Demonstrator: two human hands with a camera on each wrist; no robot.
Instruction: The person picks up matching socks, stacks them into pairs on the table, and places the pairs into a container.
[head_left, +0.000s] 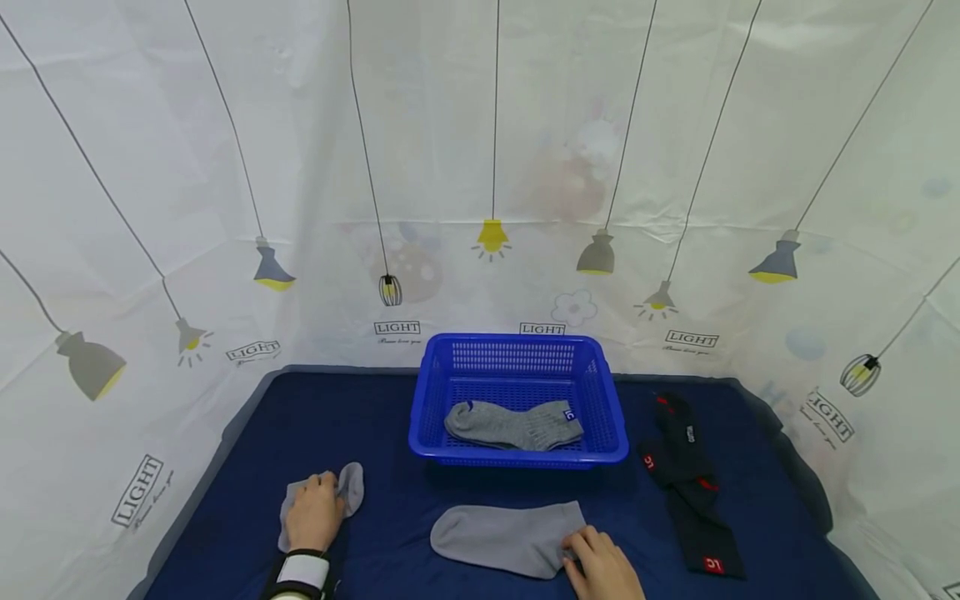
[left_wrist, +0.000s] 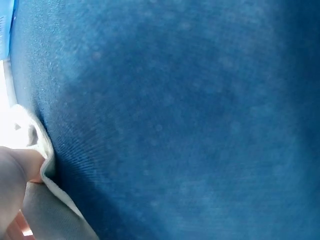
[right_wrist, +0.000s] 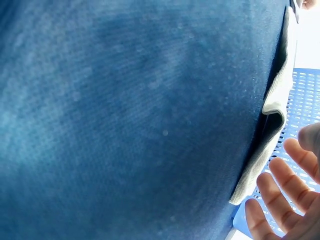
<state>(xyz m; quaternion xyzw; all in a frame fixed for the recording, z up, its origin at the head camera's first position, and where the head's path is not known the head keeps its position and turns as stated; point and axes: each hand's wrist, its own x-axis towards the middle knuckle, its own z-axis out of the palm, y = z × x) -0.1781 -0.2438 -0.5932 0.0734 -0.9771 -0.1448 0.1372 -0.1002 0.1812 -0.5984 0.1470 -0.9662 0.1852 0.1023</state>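
On the left of the dark blue cloth, my left hand [head_left: 314, 512] grips a bunched light grey sock [head_left: 352, 487]. In the left wrist view, the thumb presses into a fold of that sock [left_wrist: 55, 210], the other fingers partly out of frame. A second light grey sock [head_left: 502, 537] lies flat at the front middle, toe to the left. My right hand [head_left: 606, 571] is at its cuff end. From the right wrist, this hand's fingers [right_wrist: 285, 185] look spread and loosely bent, a little apart from the sock edge [right_wrist: 260, 162].
A blue plastic basket [head_left: 517, 458] stands at the back middle, with a darker grey ribbed sock pair [head_left: 517, 425] inside. Black socks with red marks [head_left: 701, 508] lie overlapping on the right. A white curtain printed with lamps [head_left: 465, 167] surrounds the blue cloth [head_left: 375, 425].
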